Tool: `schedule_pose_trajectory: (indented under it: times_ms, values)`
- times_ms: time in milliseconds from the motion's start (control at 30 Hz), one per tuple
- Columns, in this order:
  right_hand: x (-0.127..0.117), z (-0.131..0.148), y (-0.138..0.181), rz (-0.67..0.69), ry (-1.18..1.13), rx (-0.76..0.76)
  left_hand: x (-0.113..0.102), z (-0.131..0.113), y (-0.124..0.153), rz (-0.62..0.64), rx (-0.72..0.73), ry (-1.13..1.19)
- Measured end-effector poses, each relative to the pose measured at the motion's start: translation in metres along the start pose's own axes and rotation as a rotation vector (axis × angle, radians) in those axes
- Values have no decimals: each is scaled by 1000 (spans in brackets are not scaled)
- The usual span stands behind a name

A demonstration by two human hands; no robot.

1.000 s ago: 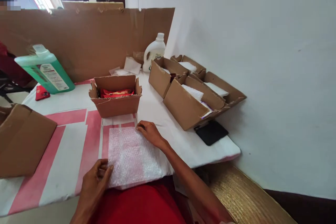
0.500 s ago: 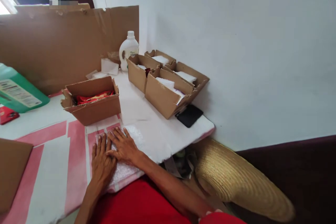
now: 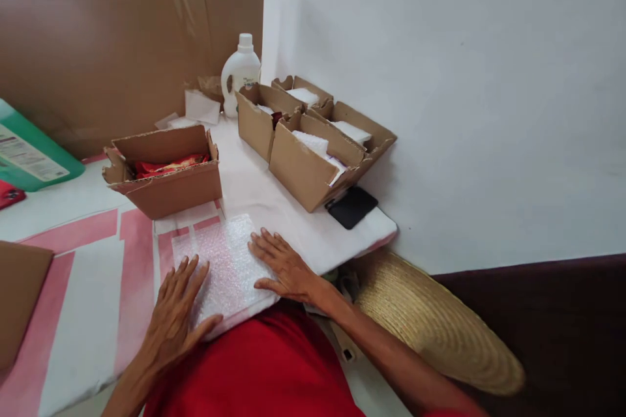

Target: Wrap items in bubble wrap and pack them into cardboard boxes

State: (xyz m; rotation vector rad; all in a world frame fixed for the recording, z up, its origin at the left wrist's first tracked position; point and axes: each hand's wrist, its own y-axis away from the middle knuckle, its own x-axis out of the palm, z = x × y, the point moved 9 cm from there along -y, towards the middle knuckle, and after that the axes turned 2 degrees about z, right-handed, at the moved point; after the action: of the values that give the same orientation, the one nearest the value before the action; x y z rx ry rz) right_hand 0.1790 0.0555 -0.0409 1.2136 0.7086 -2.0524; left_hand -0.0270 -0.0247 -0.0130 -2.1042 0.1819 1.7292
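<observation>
A clear sheet of bubble wrap (image 3: 227, 267) lies flat at the table's front edge. My left hand (image 3: 178, 309) is at its left side, fingers spread and palm down, with the fingertips at the sheet's edge. On the opposite side my right hand (image 3: 281, 267) rests with stretched fingers on the right edge of the sheet. Neither hand grips anything. Just beyond the sheet stands an open cardboard box (image 3: 171, 192) with red packets (image 3: 171, 166) inside.
Several cardboard boxes (image 3: 303, 172) holding white packets stand at the right near the wall, beside a black flat object (image 3: 353, 206). Behind are a white jug (image 3: 242, 71) and a cardboard panel (image 3: 122, 45). A green bottle (image 3: 36, 150) is at left, a straw hat (image 3: 435, 319) below.
My hands have moved apart from the middle of the bubble wrap to its left and right sides, uncovering the sheet. The view has tilted slightly downward.
</observation>
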Motion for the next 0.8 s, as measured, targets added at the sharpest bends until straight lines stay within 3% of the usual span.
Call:
schedule_pose_trajectory:
  times_ms: [100, 233, 533, 667, 800]
  values:
    - [6, 9, 17, 54, 6, -89, 0, -8, 26, 99, 107, -56]
    - [5, 14, 29, 54, 5, -176, -2, -10, 43, 133, 149, -80]
    - [10, 10, 32, 101, -6, -150, -14, 1, 44, 39, 165, 124]
    - [11, 8, 33, -11, -63, -92, -16, 12, 38, 11, 77, 209]
    - [1, 7, 30, -291, -187, 37, -18, 26, 31, -69, -103, 395]
